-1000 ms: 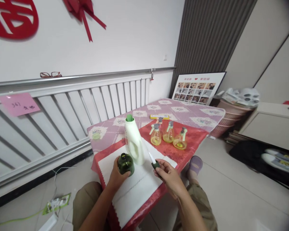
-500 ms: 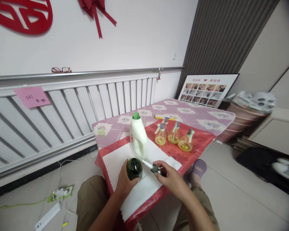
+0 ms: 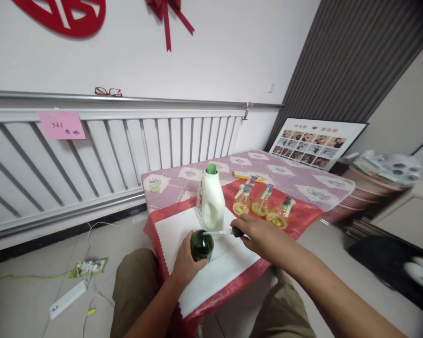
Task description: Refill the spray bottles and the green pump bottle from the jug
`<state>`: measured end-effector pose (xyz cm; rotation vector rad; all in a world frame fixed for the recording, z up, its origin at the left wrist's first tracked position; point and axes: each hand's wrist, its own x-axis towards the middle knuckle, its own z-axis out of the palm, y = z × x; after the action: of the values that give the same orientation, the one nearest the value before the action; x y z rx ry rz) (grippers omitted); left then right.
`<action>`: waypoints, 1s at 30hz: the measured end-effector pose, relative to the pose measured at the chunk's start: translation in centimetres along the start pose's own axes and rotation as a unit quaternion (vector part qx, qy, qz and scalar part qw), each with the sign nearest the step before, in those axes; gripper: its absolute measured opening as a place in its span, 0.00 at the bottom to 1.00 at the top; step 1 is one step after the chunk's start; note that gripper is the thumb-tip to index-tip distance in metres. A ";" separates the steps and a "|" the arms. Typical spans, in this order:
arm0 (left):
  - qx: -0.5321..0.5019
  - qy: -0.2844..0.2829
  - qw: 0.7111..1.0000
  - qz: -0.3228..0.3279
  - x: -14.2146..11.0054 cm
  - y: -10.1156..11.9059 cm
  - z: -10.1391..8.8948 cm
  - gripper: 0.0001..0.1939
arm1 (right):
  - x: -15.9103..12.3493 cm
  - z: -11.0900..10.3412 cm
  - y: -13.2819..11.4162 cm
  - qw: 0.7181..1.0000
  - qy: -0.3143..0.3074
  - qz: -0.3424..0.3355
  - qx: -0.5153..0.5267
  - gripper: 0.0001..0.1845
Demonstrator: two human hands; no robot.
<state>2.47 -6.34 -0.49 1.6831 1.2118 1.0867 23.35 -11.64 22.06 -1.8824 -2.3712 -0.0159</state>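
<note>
My left hand (image 3: 186,263) is wrapped around a dark green glossy bottle (image 3: 202,246) near the white cloth's left side. In my right hand (image 3: 259,234) is a dark spray pump head (image 3: 237,231), gripped between thumb and fingers. Its pale tube (image 3: 216,232) points left, the tip by the top of the green bottle; whether it is inside the neck I cannot tell. Just behind stands a pale green detergent jug (image 3: 211,199) with its cap off and a green spout showing. Several clear spray bottles (image 3: 261,206) with yellow liquid stand beyond my right hand.
A white cloth (image 3: 193,298) lies over a red cover (image 3: 305,211) on the table. Toward the back are a yellow box (image 3: 248,176) and a pale green cap (image 3: 155,187). A white radiator (image 3: 183,141) runs along the wall. Cables and a power strip (image 3: 88,267) lie on the floor.
My right hand has turned and moved up, bringing the pump head's tube nearly level, with its tip at the bottle's top. The camera view has shifted, so the scene sits farther right.
</note>
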 end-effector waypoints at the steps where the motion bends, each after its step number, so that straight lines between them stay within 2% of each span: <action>1: 0.000 0.001 1.000 0.003 0.0 0.0 0.0 0.50 | 0.5 -0.6 -0.6 1.000 -0.013 -0.012 -0.021 0.16; 5: 0.000 0.008 1.000 0.011 0.0 -0.2 0.0 0.50 | 2.9 -2.1 -3.6 0.994 -0.064 -0.064 -0.063 0.15; 9: 0.008 0.007 1.000 0.011 0.0 -0.4 0.1 0.50 | 5.5 -1.7 -5.9 0.988 -0.103 -0.105 -0.057 0.15; 12: 0.016 0.007 1.000 0.015 0.0 -0.5 0.2 0.50 | 7.4 -0.3 -6.2 0.984 -0.127 -0.122 -0.041 0.14; 15: 0.019 0.002 0.999 0.029 0.0 -0.4 0.2 0.51 | 8.7 1.3 -5.6 0.980 -0.148 -0.128 -0.013 0.16; 17: 0.018 -0.002 0.999 0.038 0.1 -0.4 0.1 0.51 | 9.0 2.4 -4.9 0.981 -0.154 -0.120 0.013 0.13; 19: 0.019 -0.005 0.999 0.040 0.1 -0.4 0.0 0.51 | 8.7 3.5 -4.1 0.982 -0.152 -0.102 0.047 0.13; 24: 0.020 -0.002 0.999 0.033 0.1 -0.5 0.1 0.52 | 6.6 5.7 -2.3 0.978 -0.129 -0.052 0.158 0.24; 30: 0.024 -0.003 0.999 0.024 0.1 -0.7 0.1 0.51 | 5.2 9.0 -3.1 0.954 -0.025 -0.012 0.297 0.31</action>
<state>2.36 -6.05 -1.18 1.7592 1.2081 1.0873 18.41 -6.57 13.83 -1.5675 -2.0935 0.6700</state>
